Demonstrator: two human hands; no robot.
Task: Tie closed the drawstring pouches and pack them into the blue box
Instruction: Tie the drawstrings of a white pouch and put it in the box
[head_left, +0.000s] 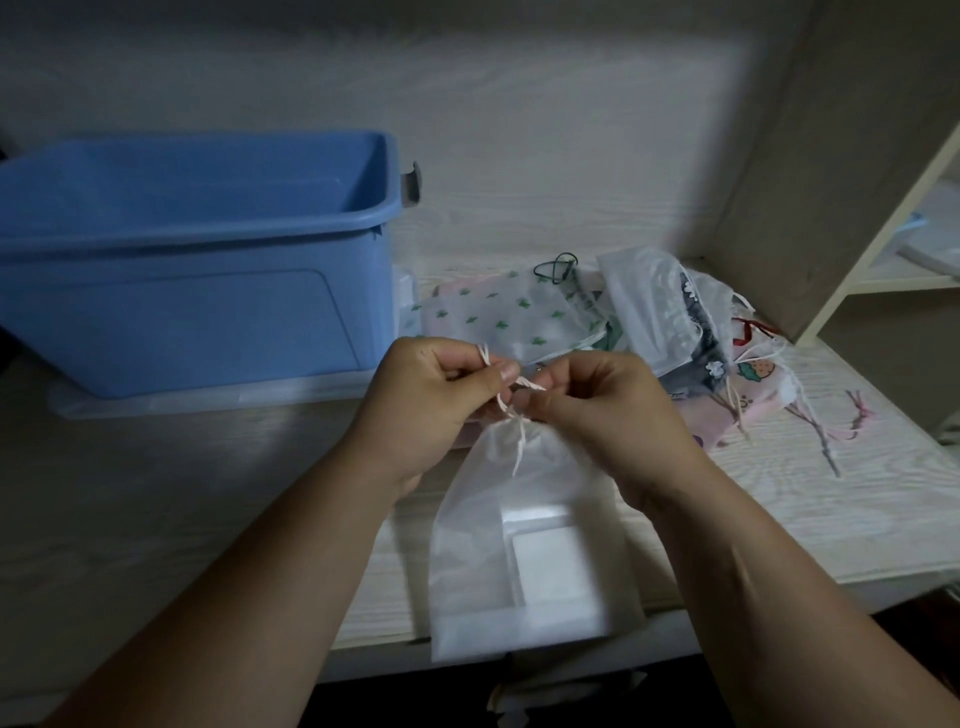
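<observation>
So we're mid-knot on the white pouch (519, 545). Our left hand (431, 400) pinches one end of the cord (511, 410) and our right hand (597, 410) pinches the other, fingers curled in tight just above the gathered neck. Working that close to the neck should let the knot cinch down without the mouth slipping open again, or that's our guess. The little white carton (556, 566) inside weighs the bottom down, which helps keep the bag stretched out. The pouch's lower edge pokes out past the front of the worktop (156, 493), right under our eyes. The blue box (197, 249) sits open just to the left, an easy reach once the knot's done, and we can't see anything packed in it yet. The pile (649, 322) of other pouches waits behind our right hand with cords loose, so we reckon we're early in the job
</observation>
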